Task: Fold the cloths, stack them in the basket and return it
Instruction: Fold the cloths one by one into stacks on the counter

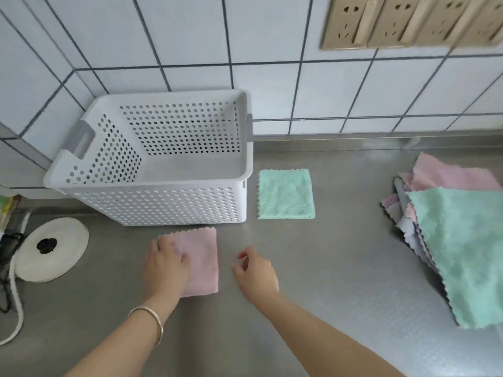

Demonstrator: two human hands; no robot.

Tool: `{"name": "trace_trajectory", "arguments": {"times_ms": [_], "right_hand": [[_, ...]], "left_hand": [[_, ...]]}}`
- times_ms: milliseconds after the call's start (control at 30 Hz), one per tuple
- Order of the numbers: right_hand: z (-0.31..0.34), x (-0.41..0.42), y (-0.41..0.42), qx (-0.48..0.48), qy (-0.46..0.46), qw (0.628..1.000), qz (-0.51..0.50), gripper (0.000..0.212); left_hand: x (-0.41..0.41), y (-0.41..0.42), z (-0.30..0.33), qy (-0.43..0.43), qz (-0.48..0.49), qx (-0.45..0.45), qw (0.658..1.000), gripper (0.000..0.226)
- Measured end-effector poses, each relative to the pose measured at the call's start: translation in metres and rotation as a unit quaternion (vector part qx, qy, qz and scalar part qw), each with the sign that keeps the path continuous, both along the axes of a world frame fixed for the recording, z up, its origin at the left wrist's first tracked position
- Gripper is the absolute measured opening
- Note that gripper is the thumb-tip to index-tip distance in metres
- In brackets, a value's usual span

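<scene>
A white perforated basket (152, 205) stands on the steel counter against the tiled wall, with nothing visible inside. In front of it lies a folded pink cloth (202, 257); my left hand (166, 265) rests flat on its left half. My right hand (254, 270) hovers just right of that cloth, fingers loosely curled and holding nothing. A folded green cloth (285, 193) lies flat to the right of the basket. At the far right sits a loose pile of unfolded cloths (460, 248), pink and grey ones under a large green one on top.
A round white lid with a black knob (51, 248) lies at the left, beside a white cord (16, 295) and dark cables. Wall sockets (408, 20) are mounted above right. The steel counter (340, 254) meets the tiled wall behind.
</scene>
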State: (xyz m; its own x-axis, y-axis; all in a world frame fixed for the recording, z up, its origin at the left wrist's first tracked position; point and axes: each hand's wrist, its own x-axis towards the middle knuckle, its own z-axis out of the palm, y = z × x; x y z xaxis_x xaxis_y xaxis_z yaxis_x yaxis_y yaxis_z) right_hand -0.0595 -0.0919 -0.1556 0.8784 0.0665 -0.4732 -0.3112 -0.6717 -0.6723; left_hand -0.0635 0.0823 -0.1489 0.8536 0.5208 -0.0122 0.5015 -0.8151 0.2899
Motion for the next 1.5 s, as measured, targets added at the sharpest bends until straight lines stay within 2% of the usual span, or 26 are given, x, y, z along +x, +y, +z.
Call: {"name": "trace_trajectory", "arguments": {"times_ms": [67,167,233,367,467,533,600,667,800,900,967,1033,1100,1167,1233,1267,1333,1367,1467,1500], "right_hand": [[0.002,-0.007,-0.041,-0.014,-0.035,0.999,-0.021,0.025],[0.002,-0.019,-0.121,-0.056,-0.072,0.991,-0.095,0.024],[0.002,-0.024,-0.169,-0.087,-0.085,0.981,-0.151,0.025],[0.005,-0.037,-0.262,-0.18,-0.111,0.951,-0.225,0.027],[-0.001,-0.053,-0.312,-0.308,-0.168,0.909,-0.225,0.027],[-0.006,-0.062,-0.334,-0.363,-0.145,0.898,-0.202,0.023],[-0.015,-0.067,-0.351,-0.385,-0.108,0.899,-0.178,0.032],[-0.019,-0.069,-0.362,-0.383,-0.085,0.905,-0.161,0.034],[-0.029,-0.065,-0.376,-0.384,-0.088,0.912,-0.116,0.025],[-0.03,-0.061,-0.384,-0.389,-0.105,0.91,-0.096,0.003],[-0.031,-0.057,-0.389,-0.342,-0.104,0.927,-0.111,0.022],[-0.025,-0.056,-0.395,-0.292,-0.139,0.932,-0.165,0.024],[-0.017,-0.061,-0.405,-0.242,-0.203,0.921,-0.23,0.008],[-0.01,-0.068,-0.415,-0.194,-0.233,0.912,-0.276,0.018],[0.001,-0.073,-0.427,-0.158,-0.221,0.926,-0.262,0.017],[0.008,-0.072,-0.434,-0.154,-0.22,0.931,-0.247,0.014],[0.016,-0.067,-0.453,-0.159,-0.246,0.933,-0.211,0.023],[0.024,-0.063,-0.462,-0.192,-0.264,0.929,-0.174,0.026],[0.048,-0.054,-0.486,-0.25,-0.27,0.922,-0.12,0.013],[0.059,-0.053,-0.492,-0.248,-0.267,0.923,-0.125,0.017]], "left_hand": [[0.011,-0.038,0.01,-0.004,-0.088,-0.005,0.996,0.027],[0.025,-0.112,0.016,-0.004,-0.213,-0.085,0.973,0.025],[0.032,-0.159,0.015,0.027,-0.278,-0.126,0.952,0.03],[0.037,-0.256,0.014,0.095,-0.376,-0.142,0.911,0.035],[0.032,-0.32,0.012,0.111,-0.432,-0.132,0.885,0.033],[0.028,-0.356,0.009,0.123,-0.461,-0.134,0.869,0.032],[0.025,-0.385,0.009,0.122,-0.484,-0.132,0.856,0.03],[0.021,-0.407,0.01,0.115,-0.507,-0.126,0.845,0.029],[0.015,-0.432,0.007,0.12,-0.529,-0.108,0.833,0.027],[0.014,-0.44,0.005,0.112,-0.552,-0.089,0.822,0.026],[0.017,-0.442,0.004,0.083,-0.58,-0.067,0.807,0.027],[0.024,-0.445,0.002,0.031,-0.633,-0.028,0.773,0.037],[0.029,-0.455,-0.001,-0.013,-0.689,0.019,0.725,0.053],[0.034,-0.472,0.002,-0.048,-0.716,0.021,0.696,0.043],[0.04,-0.492,0.014,-0.087,-0.72,0.015,0.688,0.017],[0.046,-0.501,0.02,-0.093,-0.717,0.023,0.69,0.012],[0.057,-0.515,0.031,-0.075,-0.725,0.061,0.682,0.016],[0.064,-0.52,0.034,-0.064,-0.731,0.076,0.675,0.018],[0.085,-0.528,0.049,-0.026,-0.727,0.121,0.676,0.02],[0.093,-0.527,0.053,-0.036,-0.723,0.125,0.678,0.018]]}}
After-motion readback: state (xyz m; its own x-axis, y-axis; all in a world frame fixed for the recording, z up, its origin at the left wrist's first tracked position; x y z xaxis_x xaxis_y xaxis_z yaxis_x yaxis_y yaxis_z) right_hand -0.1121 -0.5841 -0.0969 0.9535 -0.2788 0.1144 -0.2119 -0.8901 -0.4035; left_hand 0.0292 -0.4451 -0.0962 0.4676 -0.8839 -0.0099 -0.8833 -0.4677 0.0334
